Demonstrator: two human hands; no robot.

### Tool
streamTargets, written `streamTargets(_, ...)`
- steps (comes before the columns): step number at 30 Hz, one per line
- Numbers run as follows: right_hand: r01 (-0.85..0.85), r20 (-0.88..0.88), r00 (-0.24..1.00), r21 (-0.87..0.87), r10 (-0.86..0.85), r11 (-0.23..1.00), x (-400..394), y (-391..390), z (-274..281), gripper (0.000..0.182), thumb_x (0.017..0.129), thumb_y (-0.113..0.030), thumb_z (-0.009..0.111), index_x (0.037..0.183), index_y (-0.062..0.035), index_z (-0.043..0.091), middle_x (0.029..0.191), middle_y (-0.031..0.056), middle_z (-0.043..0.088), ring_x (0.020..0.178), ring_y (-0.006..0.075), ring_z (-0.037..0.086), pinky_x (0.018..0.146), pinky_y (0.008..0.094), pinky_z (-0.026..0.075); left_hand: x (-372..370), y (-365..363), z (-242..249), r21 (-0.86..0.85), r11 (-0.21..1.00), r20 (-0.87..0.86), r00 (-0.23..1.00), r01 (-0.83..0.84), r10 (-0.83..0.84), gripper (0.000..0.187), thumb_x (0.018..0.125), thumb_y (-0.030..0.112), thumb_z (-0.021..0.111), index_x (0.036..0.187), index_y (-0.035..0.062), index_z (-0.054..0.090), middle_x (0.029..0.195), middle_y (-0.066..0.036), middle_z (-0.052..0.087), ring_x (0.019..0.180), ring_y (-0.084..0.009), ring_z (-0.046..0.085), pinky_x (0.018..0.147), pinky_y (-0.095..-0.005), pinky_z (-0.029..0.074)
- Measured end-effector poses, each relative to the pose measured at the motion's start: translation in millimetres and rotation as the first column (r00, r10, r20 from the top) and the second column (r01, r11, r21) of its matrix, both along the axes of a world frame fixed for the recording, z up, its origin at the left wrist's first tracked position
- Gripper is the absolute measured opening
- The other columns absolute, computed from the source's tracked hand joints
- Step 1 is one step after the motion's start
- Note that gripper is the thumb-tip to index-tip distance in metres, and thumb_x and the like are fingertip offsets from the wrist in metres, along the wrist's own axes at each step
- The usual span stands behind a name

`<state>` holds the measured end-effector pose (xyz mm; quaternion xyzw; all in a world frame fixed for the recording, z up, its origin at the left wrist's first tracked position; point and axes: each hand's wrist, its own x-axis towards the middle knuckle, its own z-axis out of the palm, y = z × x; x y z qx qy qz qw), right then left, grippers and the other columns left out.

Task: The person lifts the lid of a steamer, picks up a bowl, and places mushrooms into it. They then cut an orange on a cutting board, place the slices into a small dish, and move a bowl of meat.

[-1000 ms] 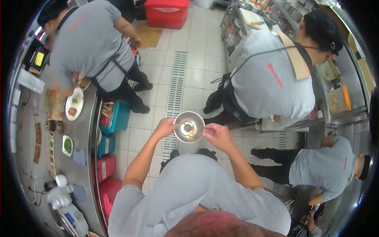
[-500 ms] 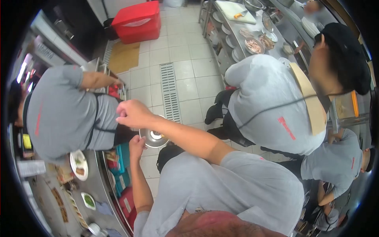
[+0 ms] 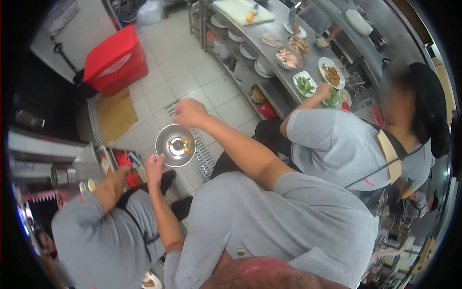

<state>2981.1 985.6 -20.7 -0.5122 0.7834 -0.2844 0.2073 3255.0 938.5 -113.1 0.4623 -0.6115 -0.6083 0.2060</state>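
Observation:
My left hand (image 3: 155,168) is closed on the rim of a shiny metal bowl (image 3: 189,137), holding it over the floor in front of me. Several small yellow-brown pieces (image 3: 184,142) lie in the bottom of the bowl; their kind is too small to tell. My right hand (image 3: 190,112) hovers just past the bowl's far edge, fingers curled together. Whatever might be between those fingers is hidden.
On my left a co-worker (image 3: 110,231) reaches into an open drawer (image 3: 126,166). At right, another co-worker (image 3: 337,139) has a hand by a dish of greens (image 3: 332,98) on the steel counter (image 3: 269,31). A red bin (image 3: 115,62) stands ahead, beside brown floor matting (image 3: 115,113).
My view has swung left. The bowl shows more fully, out from under my right forearm. The right-hand co-worker now reaches to the counter dishes.

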Motion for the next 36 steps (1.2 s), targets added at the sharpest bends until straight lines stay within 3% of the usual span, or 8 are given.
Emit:
streamTargets(7, 0.185, 0.169, 0.965, 0.106, -0.201, 0.977, -177.8, -73.9, -44.4, 0.039, 0.075, -0.04, 0.077, 0.09, -0.004, 0.076, 0.095, 0.018, 0.073, 0.091, 0.0339, 0.07, 0.082, 0.0434, 0.055, -153.9, -144.2, 0.8, -0.173, 0.961, 0.119, 0.973, 0.214, -0.196, 0.027, 0.094, 0.021, 0.065, 0.074, 0.005, 0.056, 0.064, 0.0, 0.053, 0.054, -0.0092, 0.052, 0.05, -0.0273, 0.048)
streamTargets(9, 0.272, 0.149, 0.948, 0.094, -0.283, 0.958, -235.8, -82.5, -68.1, 0.041, 0.076, -0.042, 0.077, 0.089, -0.0034, 0.076, 0.095, 0.0193, 0.073, 0.092, 0.0346, 0.07, 0.083, 0.0433, 0.055, -196.3, -172.5, 2.7, -0.066, 0.973, 0.082, 0.973, 0.223, -0.217, 0.027, 0.093, 0.021, 0.066, 0.073, 0.0054, 0.056, 0.062, 0.0, 0.052, 0.052, -0.0097, 0.052, 0.05, -0.0276, 0.049)
streamTargets(15, 0.688, -0.085, 0.725, 0.125, -0.683, 0.715, -420.5, -62.4, -58.8, 0.042, 0.085, -0.039, 0.07, 0.106, -0.0025, 0.071, 0.114, 0.0201, 0.068, 0.104, 0.0378, 0.066, 0.089, 0.0478, 0.053, -337.4, -274.9, 14.9, -0.027, 0.951, 0.07, 0.95, 0.307, -0.304, 0.026, 0.094, 0.021, 0.066, 0.074, 0.0063, 0.056, 0.064, 0.0, 0.053, 0.054, -0.0098, 0.053, 0.051, -0.0266, 0.048)
streamTargets(18, 0.814, -0.321, 0.554, 0.014, -0.768, 0.581, -492.0, -65.2, -58.4, 0.035, 0.088, -0.034, 0.067, 0.106, -0.0039, 0.071, 0.119, 0.0195, 0.067, 0.108, 0.0376, 0.065, 0.09, 0.0482, 0.053, -410.2, -319.4, 29.9, 0.002, 0.941, 0.048, 0.94, 0.339, -0.338, 0.025, 0.094, 0.02, 0.065, 0.075, 0.006, 0.057, 0.066, 0.001, 0.053, 0.055, -0.0092, 0.053, 0.051, -0.0259, 0.047)
streamTargets(21, 0.865, -0.505, 0.46, 0.068, -0.73, 0.498, -552.1, -66.0, -73.5, 0.047, 0.087, -0.028, 0.066, 0.128, -0.0067, 0.058, 0.119, 0.0231, 0.065, 0.116, 0.0386, 0.061, 0.091, 0.0484, 0.053, -494.6, -382.7, 17.5, 0.003, 0.899, 0.058, 0.897, 0.438, -0.438, 0.024, 0.094, 0.02, 0.065, 0.076, 0.0058, 0.058, 0.067, 0.001, 0.054, 0.055, -0.0085, 0.053, 0.051, -0.0257, 0.047)
streamTargets(27, 0.781, -0.593, 0.599, 0.284, -0.538, 0.557, -603.1, -71.7, -123.8, 0.021, 0.082, -0.021, 0.064, 0.095, -0.0086, 0.074, 0.102, 0.0182, 0.072, 0.103, 0.0344, 0.068, 0.085, 0.045, 0.055, -712.6, -461.5, 32.3, -0.13, 0.703, 0.079, 0.714, 0.699, -0.696, 0.025, 0.093, 0.024, 0.065, 0.078, 0.0041, 0.06, 0.066, 0.0, 0.056, 0.055, -0.009, 0.051, 0.05, -0.0259, 0.045)
streamTargets(31, 0.859, -0.538, 0.509, 0.268, -0.672, 0.436, -622.6, -83.7, -107.4, 0.017, 0.08, -0.021, 0.064, 0.084, -0.0101, 0.076, 0.096, 0.0164, 0.073, 0.097, 0.0331, 0.069, 0.085, 0.0454, 0.055, -890.8, -471.5, 50.5, -0.104, 0.552, 0.081, 0.561, 0.827, -0.824, 0.028, 0.093, 0.024, 0.065, 0.076, 0.0036, 0.058, 0.069, -0.005, 0.06, 0.065, -0.0186, 0.07, 0.049, -0.0276, 0.046)
streamTargets(36, 0.938, -0.504, 0.346, 0.184, -0.791, 0.293, -628.9, -87.5, -120.3, 0.012, 0.076, -0.015, 0.064, 0.079, -0.0107, 0.075, 0.09, 0.0145, 0.074, 0.092, 0.0325, 0.071, 0.083, 0.0441, 0.055, -1083.4, -438.2, 48.7, 0.001, 0.398, 0.022, 0.398, 0.917, -0.917, 0.022, 0.094, 0.023, 0.063, 0.093, 0.0017, 0.059, 0.086, -0.01, 0.067, 0.072, -0.0216, 0.074, 0.051, -0.0268, 0.048)
